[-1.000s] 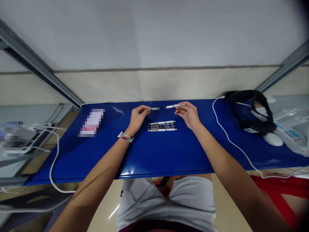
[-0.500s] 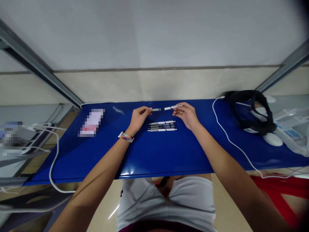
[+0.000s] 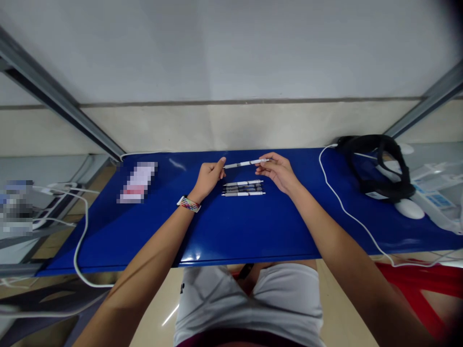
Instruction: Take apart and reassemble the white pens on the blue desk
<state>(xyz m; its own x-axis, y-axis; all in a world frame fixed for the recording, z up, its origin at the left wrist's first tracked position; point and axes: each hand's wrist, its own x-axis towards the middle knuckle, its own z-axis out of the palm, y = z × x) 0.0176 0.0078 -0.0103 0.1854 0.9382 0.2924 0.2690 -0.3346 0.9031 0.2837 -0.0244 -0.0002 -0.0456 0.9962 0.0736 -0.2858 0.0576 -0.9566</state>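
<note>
A white pen is held roughly level above the far part of the blue table. My right hand pinches its right end between thumb and fingers. At the pen's left tip is my left hand, closed, with its thumb raised along the fingers; the tip meets the fingertips. Just nearer to me, several pens lie side by side on the table, white and grey ones with darker ones between them.
A blurred-out pink and white item lies at the left. On the right are a black headset, a white rounded device and a white cable. Metal posts stand at both sides.
The pen showed a gap between two parts earlier; now it looks like one whole piece. My left thumb has lifted, and my right hand has shifted slightly left.
</note>
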